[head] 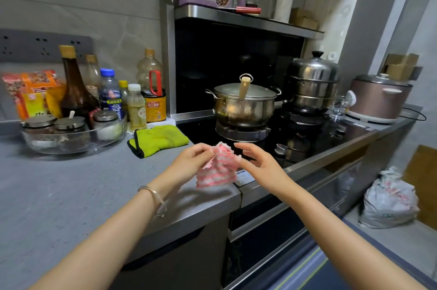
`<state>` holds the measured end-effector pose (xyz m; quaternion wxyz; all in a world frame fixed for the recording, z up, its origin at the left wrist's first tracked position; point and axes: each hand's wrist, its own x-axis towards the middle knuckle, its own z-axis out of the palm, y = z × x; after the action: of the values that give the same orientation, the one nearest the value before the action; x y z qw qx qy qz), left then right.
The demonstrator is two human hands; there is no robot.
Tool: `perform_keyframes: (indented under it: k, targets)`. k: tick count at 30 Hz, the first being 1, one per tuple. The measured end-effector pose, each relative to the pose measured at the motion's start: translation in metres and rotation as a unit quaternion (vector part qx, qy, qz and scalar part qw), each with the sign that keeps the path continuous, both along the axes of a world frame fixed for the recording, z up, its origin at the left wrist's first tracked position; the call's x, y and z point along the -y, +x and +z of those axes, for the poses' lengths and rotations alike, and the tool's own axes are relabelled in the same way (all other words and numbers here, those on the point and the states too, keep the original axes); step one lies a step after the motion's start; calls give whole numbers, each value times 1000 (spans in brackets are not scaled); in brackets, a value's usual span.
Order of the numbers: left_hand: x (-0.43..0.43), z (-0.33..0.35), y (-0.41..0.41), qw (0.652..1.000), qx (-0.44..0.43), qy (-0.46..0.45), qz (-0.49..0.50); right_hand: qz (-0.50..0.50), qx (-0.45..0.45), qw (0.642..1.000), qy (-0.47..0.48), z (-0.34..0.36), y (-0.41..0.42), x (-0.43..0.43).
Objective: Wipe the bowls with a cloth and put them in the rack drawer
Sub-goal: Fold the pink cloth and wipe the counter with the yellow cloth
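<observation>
Held cloth (pixel 216 166) between left hand (pixel 191 159) and right hand (pixel 260 162), above the worktop's (pixel 71 195) front edge, just before the hob (pixel 331 138). Had an oven mitt (pixel 160 139) on the worktop behind the left hand, a glass tray (pixel 113 138) of lidded jars further left, bottles (pixel 75 91) behind it by the wall. Had a lidded pot (pixel 243 110) on the hob's left burner, a steamer (pixel 312 84) on the right burner, a rice cooker (pixel 376 102) right of that.
</observation>
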<state>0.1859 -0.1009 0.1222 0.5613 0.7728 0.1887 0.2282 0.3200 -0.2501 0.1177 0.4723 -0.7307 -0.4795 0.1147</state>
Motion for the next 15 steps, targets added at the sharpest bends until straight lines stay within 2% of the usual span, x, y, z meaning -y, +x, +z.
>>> perform_keyframes:
  k: [3,6,11,13,15]
  targets:
    - [2,13,-19,995,21,-92,-40,49,-77,996,17,21,-10,-5]
    - [6,25,-35,989,43,-131,-58,107,-135,985,23,37,-23,-7]
    - [7,44,-53,969,39,-230,-82,91,-160,982,38,55,-36,-12]
    - [7,49,-57,969,38,-226,-91,87,-152,984,37,61,-40,-12]
    - [8,51,-60,985,37,-158,-65,91,-136,986,37,66,-43,-11]
